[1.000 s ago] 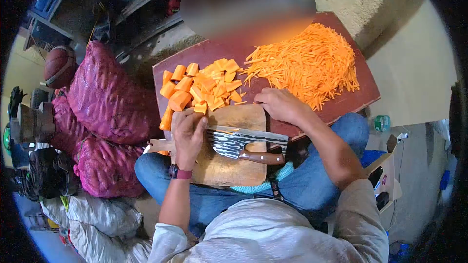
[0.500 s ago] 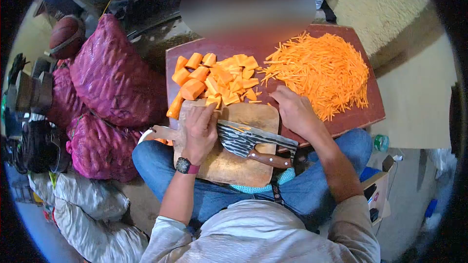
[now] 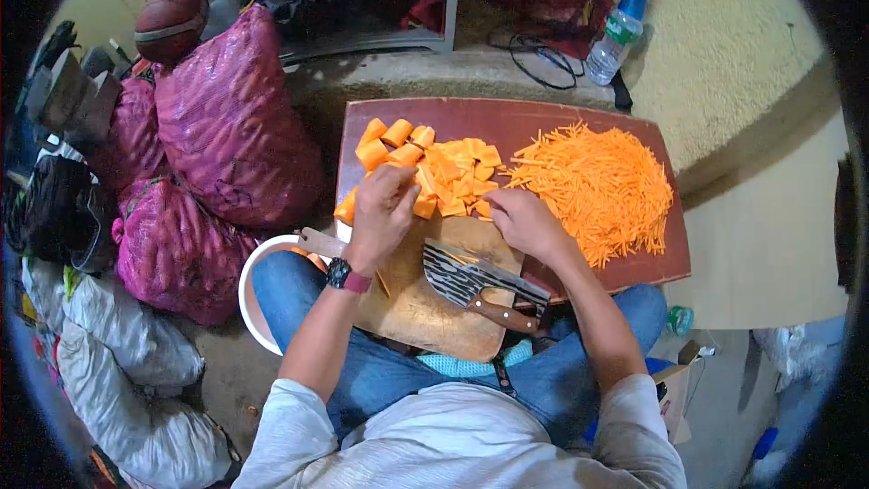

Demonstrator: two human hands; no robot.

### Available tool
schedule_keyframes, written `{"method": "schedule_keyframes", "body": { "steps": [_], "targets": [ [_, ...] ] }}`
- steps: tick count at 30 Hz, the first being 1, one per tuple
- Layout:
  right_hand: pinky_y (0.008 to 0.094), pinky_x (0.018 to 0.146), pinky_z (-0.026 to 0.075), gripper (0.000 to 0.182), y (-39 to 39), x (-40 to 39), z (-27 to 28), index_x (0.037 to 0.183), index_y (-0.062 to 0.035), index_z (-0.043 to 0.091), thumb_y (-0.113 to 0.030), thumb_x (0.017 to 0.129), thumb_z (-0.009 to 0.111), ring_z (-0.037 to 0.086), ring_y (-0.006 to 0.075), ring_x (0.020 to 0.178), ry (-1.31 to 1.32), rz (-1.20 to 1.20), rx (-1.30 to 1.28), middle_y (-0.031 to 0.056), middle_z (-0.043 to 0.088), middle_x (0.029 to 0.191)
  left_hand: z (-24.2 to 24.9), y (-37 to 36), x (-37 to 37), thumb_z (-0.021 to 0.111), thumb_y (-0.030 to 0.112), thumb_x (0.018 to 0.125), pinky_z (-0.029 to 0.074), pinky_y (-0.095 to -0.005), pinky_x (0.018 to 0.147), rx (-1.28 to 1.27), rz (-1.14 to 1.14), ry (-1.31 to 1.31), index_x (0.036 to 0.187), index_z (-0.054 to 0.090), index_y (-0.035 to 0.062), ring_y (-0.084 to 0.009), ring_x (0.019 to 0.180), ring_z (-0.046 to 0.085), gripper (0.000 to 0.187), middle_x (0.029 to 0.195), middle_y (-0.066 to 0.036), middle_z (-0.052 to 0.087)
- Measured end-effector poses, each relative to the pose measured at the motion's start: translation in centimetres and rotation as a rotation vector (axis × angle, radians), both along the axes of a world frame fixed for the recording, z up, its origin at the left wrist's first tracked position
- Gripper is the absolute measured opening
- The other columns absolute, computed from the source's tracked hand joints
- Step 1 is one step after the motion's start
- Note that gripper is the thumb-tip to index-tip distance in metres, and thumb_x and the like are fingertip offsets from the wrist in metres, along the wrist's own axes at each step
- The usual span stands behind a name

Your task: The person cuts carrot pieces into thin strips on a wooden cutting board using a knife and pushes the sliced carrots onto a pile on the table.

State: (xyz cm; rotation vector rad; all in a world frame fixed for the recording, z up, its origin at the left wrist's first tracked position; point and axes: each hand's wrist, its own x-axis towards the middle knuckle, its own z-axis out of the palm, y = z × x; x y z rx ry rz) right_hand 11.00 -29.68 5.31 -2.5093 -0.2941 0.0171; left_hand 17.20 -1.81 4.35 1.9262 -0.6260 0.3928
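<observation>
My left hand is above the far left edge of the wooden cutting board, beside the carrot chunks. Its fingers are curled together; whether a piece is between them is hidden. My right hand reaches over the board's far right corner, its fingers pinched beside the cut carrot pieces. What those fingertips hold is too small to tell. A cleaver with a brown wooden handle lies flat on the board, a few carrot strips on its patterned blade. Shredded carrot is heaped on the right of the red tabletop.
A white bucket stands by my left knee. Pink mesh sacks fill the left side, with a basketball on top. White sacks lie below them. A water bottle stands beyond the table.
The view has shifted, showing more of the far shelf. My left hand has lifted off the board toward the carrot chunks. My right hand has moved left, nearer the cut pieces.
</observation>
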Motion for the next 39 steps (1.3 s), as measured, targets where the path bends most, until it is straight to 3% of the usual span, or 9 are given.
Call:
{"method": "schedule_keyframes", "body": {
  "steps": [8, 10, 14, 16, 18, 28, 33, 36, 39],
  "targets": [
    [0.053, 0.108, 0.053, 0.04, 5.1, 8.8, -1.6, 0.134, 0.0013, 0.063, -0.008, 0.095, 0.062, 0.062, 0.0471, 0.13, -0.256, 0.083, -0.156, 0.0281, 0.064, 0.14, -1.6, 2.1, 0.9, 0.08, 0.001, 0.087, 0.052, -0.0451, 0.079, 0.067, 0.135, -0.249, 0.106, 0.074, 0.0027, -0.0349, 0.086, 0.07, 0.02, 0.093, -0.014, 0.072],
    [0.0541, 0.106, 0.053, 0.034, 5.2, 9.9, -0.3, 0.125, 0.0023, 0.062, -0.011, 0.094, 0.066, 0.063, 0.047, 0.126, 0.105, 0.076, -0.278, 0.0286, 0.063, 0.142, -1.4, 2.4, 0.7, 0.079, 0.0, 0.087, 0.051, -0.0451, 0.08, 0.046, 0.145, -0.216, 0.106, 0.074, 0.0036, -0.035, 0.088, 0.07, 0.02, 0.093, -0.013, 0.071],
    [0.0526, 0.085, 0.057, 0.019, 3.4, 8.3, 0.5, 0.098, 0.0025, 0.068, -0.015, 0.091, 0.073, 0.071, 0.0489, 0.097, 0.183, -0.092, -0.097, 0.0254, 0.074, 0.101, -1.4, 2.2, 1.2, 0.078, 0.001, 0.085, 0.048, -0.0455, 0.083, 0.06, 0.133, -0.205, 0.106, 0.071, 0.0041, -0.0333, 0.09, 0.069, 0.022, 0.092, -0.012, 0.069],
    [0.0476, 0.075, 0.057, 0.018, 2.5, 6.4, 0.1, 0.091, 0.0009, 0.069, -0.016, 0.091, 0.077, 0.073, 0.0393, 0.081, 0.066, -0.063, -0.069, 0.0186, 0.073, 0.083, -1.6, 1.8, 1.2, 0.078, 0.002, 0.084, 0.048, -0.046, 0.084, 0.108, 0.054, -0.251, 0.105, 0.07, 0.0045, -0.0327, 0.09, 0.068, 0.023, 0.09, -0.011, 0.067],
    [0.0333, 0.069, 0.054, 0.017, 2.1, 3.5, 0.4, 0.094, 0.0005, 0.07, -0.014, 0.094, 0.079, 0.063, 0.0116, 0.073, 0.208, -0.021, 0.176, 0.0064, 0.069, 0.077, -1.4, 1.7, 0.7, 0.077, 0.004, 0.085, 0.047, -0.0461, 0.084, 0.117, 0.05, -0.258, 0.103, 0.069, 0.0049, -0.0322, 0.089, 0.067, 0.019, 0.089, -0.011, 0.066],
    [0.038, 0.073, 0.056, 0.023, 6.6, -2.4, 2.1, 0.101, -0.0006, 0.075, -0.021, 0.094, 0.081, 0.068, 0.0165, 0.078, 0.348, 0.043, 0.221, 0.0124, 0.072, 0.08, -1.4, 2.6, -1.0, 0.08, 0.007, 0.085, 0.048, -0.0474, 0.087, 0.325, -0.039, -0.186, 0.107, 0.072, 0.0037, -0.0338, 0.096, 0.068, 0.024, 0.095, -0.012, 0.068],
    [0.0484, 0.087, 0.059, 0.027, 1.7, 5.7, 1.1, 0.12, -0.0018, 0.073, -0.013, 0.095, 0.073, 0.076, 0.038, 0.102, 0.202, -0.203, -0.065, 0.0231, 0.077, 0.108, -1.4, 2.9, -1.1, 0.08, 0.009, 0.085, 0.047, -0.0459, 0.089, 0.391, -0.043, -0.17, 0.108, 0.072, 0.0042, -0.0335, 0.098, 0.068, 0.025, 0.098, -0.012, 0.069],
    [0.0504, 0.104, 0.056, 0.037, -0.8, 10.2, -1.9, 0.131, -0.0043, 0.07, -0.005, 0.093, 0.07, 0.069, 0.0397, 0.124, -0.197, -0.064, -0.212, 0.0252, 0.072, 0.13, -1.3, 2.9, -1.1, 0.08, 0.009, 0.084, 0.047, -0.0465, 0.09, 0.392, -0.044, -0.167, 0.109, 0.073, 0.0043, -0.033, 0.099, 0.068, 0.027, 0.1, -0.013, 0.069],
    [0.047, 0.117, 0.05, 0.061, -0.8, 12.0, -2.5, 0.151, -0.0041, 0.058, -0.002, 0.092, 0.071, 0.059, 0.0395, 0.141, -0.072, -0.034, -0.439, 0.0252, 0.059, 0.153, -1.7, 3.1, -0.8, 0.08, 0.008, 0.081, 0.046, -0.0467, 0.091, 0.404, -0.062, -0.131, 0.111, 0.072, 0.0042, -0.0336, 0.1, 0.068, 0.031, 0.102, -0.013, 0.069]
  ]
}}
